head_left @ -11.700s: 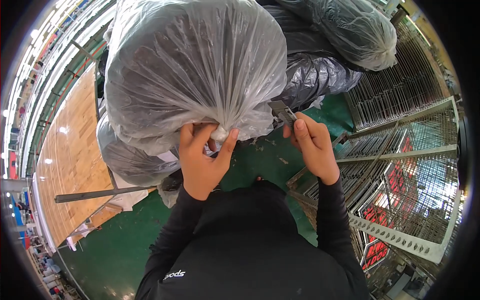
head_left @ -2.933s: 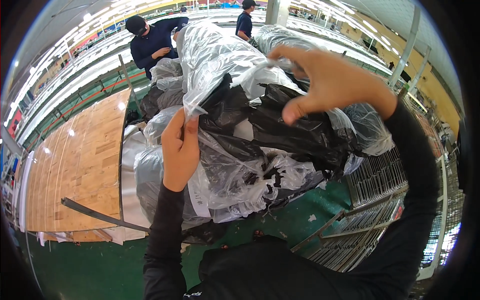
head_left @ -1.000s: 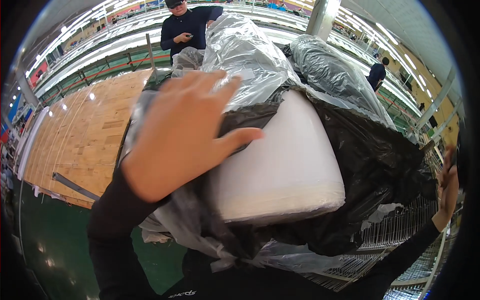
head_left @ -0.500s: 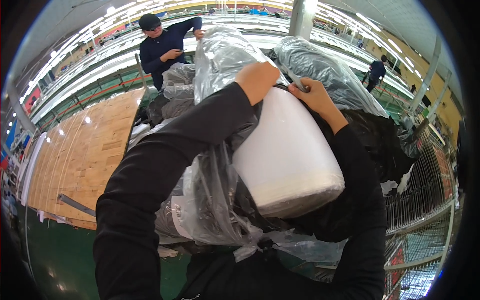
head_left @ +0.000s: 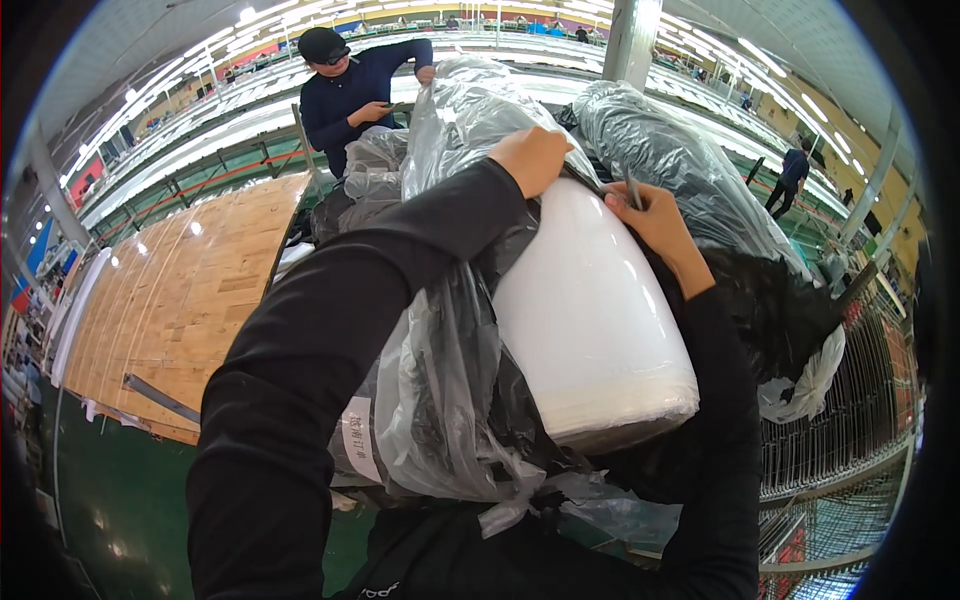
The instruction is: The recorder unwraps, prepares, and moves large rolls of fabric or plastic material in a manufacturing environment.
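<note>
In front of me lies a large white roll (head_left: 595, 310) under glossy clear film, its near end uncovered. Black and clear plastic wrapping (head_left: 440, 370) hangs loose along its left side. My left hand (head_left: 535, 160) is closed in a fist at the roll's far end, on the edge of the plastic wrapping. Just to its right, my right hand (head_left: 655, 222) is closed round a slim grey tool (head_left: 633, 190) like a small blade; its exact kind is unclear. Dark plastic (head_left: 770, 310) lies beneath my right forearm.
Other plastic-wrapped rolls (head_left: 670, 150) lie beyond. A co-worker (head_left: 350, 100) stands at the far left, a hand on a wrapped roll. Left is a wooden tabletop (head_left: 180, 290) with a metal bar (head_left: 160, 397); right, a wire rack (head_left: 850, 400). Another person (head_left: 790, 178) stands further off.
The view has shifted, so everything sits a little further right. The tool in my right hand has tilted more upright and stands slightly farther from my left fist.
</note>
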The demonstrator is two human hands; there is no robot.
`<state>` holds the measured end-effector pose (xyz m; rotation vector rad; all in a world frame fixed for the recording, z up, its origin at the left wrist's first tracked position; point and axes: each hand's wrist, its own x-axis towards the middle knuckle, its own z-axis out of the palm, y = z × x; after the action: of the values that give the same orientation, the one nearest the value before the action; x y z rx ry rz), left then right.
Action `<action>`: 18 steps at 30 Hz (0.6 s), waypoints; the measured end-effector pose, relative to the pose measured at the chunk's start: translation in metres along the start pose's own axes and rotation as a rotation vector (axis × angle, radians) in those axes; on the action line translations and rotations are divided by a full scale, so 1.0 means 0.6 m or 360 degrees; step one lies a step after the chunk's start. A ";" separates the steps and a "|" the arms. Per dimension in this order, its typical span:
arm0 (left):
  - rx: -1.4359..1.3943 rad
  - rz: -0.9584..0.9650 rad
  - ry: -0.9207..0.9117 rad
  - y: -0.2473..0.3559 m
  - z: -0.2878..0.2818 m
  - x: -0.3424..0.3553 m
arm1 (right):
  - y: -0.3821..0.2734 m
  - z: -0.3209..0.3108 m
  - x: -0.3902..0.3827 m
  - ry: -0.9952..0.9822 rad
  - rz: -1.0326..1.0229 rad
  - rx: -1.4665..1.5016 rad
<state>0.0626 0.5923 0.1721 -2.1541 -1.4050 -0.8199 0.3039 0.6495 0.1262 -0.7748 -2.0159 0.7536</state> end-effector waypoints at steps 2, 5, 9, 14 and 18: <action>0.0001 0.0050 -0.0051 0.007 0.004 0.018 | 0.015 -0.016 0.022 0.0091 -0.0211 -0.0312; -0.0169 0.0012 -0.0210 0.037 -0.001 0.031 | 0.047 0.002 0.041 0.0594 -0.0251 -0.0720; -0.0276 0.0253 -0.0369 0.010 0.009 0.052 | 0.077 0.032 0.086 0.0709 -0.0089 -0.0245; -0.0111 0.0019 -0.0454 -0.028 0.026 0.057 | 0.047 0.057 0.123 0.0604 -0.0164 -0.0282; -0.0319 0.0226 -0.0337 -0.001 0.019 0.055 | 0.072 0.056 0.166 0.0728 -0.0196 -0.0200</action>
<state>0.0751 0.6215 0.1866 -2.5252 -1.2953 -0.7237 0.2397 0.7430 0.1260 -0.8031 -1.6855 0.3406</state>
